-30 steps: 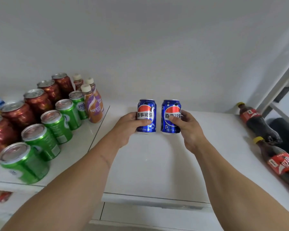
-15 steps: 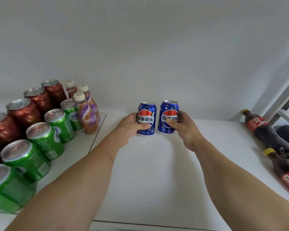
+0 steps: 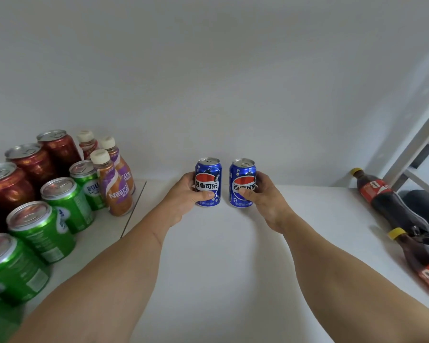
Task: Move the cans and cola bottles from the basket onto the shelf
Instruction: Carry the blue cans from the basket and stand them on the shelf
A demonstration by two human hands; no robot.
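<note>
Both arms reach far in over the white shelf (image 3: 208,256), toward its back edge by the wall. The left hand (image 3: 183,196) grips one blue can (image 3: 208,181), fingers wrapped round its left side and the thumb pressed across the front below the label. The right hand (image 3: 260,194) grips a second blue can (image 3: 242,183), thumb on the front, fingers curled round the right side. Both cans stand upright, side by side with a narrow gap between them, bases at or just above the shelf surface; contact cannot be made out.

Along the shelf's left edge stand rows of upright drinks: red cans (image 3: 30,164) at the back, green cans (image 3: 57,204) in front of them, and small coffee bottles (image 3: 114,186) with cream caps nearest the middle. At the right edge, two cola bottles (image 3: 386,201) with yellow caps and red labels lie on their sides, one behind the other, caps pointing toward the wall. A white frame post (image 3: 416,144) rises at the right back corner.
</note>
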